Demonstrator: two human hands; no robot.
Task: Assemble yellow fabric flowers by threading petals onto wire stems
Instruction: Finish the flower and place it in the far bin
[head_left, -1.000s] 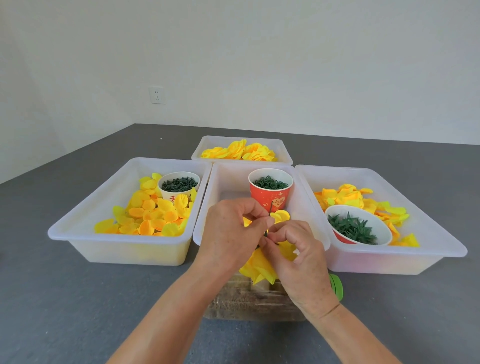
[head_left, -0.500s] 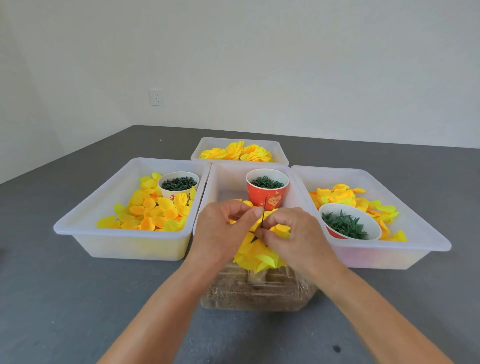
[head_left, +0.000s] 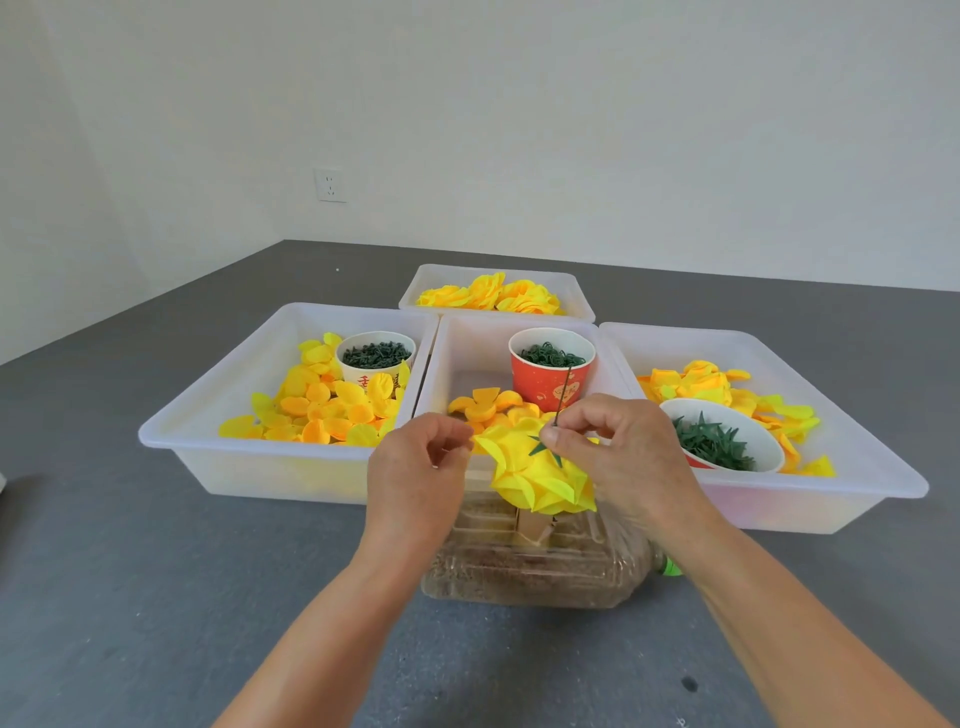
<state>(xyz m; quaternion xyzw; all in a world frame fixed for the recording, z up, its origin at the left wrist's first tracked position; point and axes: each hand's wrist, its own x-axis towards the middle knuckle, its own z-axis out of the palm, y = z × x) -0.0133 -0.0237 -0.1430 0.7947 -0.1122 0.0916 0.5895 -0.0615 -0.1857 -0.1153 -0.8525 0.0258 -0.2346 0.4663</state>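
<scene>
Head view looks down on a grey table (head_left: 156, 597) where four white trays sit together: the left tray (head_left: 208, 415) with loose petals and a white cup, the middle tray (head_left: 457, 364) with a red cup (head_left: 550, 374) of green rings, the right tray (head_left: 857, 467) with petals and a bowl of green leaf pieces (head_left: 714, 441), and a far tray (head_left: 576, 291) of what look like finished blooms. In front of them lies a clear plastic bottle (head_left: 535, 566) on its side, serving as a stand.

Above the bottle sits the yellow flower (head_left: 535, 475), its layered petals stacked with a green star-shaped calyx (head_left: 543, 448) on top. The right hand (head_left: 623, 457) pinches the wire stem (head_left: 563, 397) between thumb and forefinger just above the calyx, so the bloom hangs directly below and left of the grip while the wire rises free past the fingers, in front of the red cup. The left hand (head_left: 415, 478) hovers just beside the petals, fingers loosely curled; whether its fingertips pinch some small piece I cannot tell.

By my judgement the threading stage is nearly over for this bloom. The next move likely calls for seating the calyx snugly against the petals.
</scene>
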